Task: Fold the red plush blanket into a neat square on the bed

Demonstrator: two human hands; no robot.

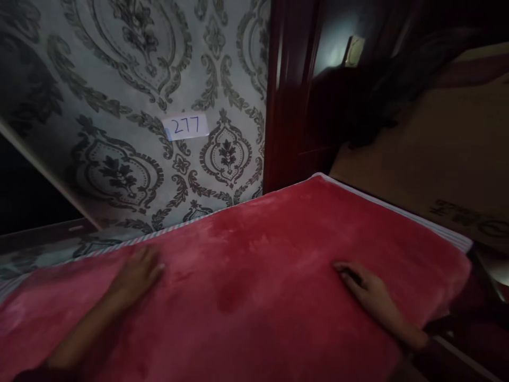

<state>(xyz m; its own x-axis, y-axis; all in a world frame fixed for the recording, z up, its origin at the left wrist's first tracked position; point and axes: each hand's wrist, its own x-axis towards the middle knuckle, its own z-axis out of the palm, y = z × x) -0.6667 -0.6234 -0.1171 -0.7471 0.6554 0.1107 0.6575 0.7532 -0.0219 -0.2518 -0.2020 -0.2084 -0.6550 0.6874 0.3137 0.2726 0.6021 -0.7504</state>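
Note:
A folded red plush blanket (pixel 254 265) fills the lower middle of the view, with a thin striped white edge along its far side. My left hand (pixel 137 276) lies flat on the blanket's left part, palm down, holding nothing. My right hand (pixel 363 286) rests on the blanket's right part, its fingers slightly curled over a dark shadowed dent in the pile. Both forearms come in from the bottom of the view. The surface under the blanket is hidden.
Grey damask wallpaper (pixel 131 101) covers the wall behind, with a white paper label reading 277 (pixel 185 126) stuck on it. A dark red wooden door frame (pixel 290 90) stands at the far side. A beige patterned surface (pixel 429 159) lies to the right.

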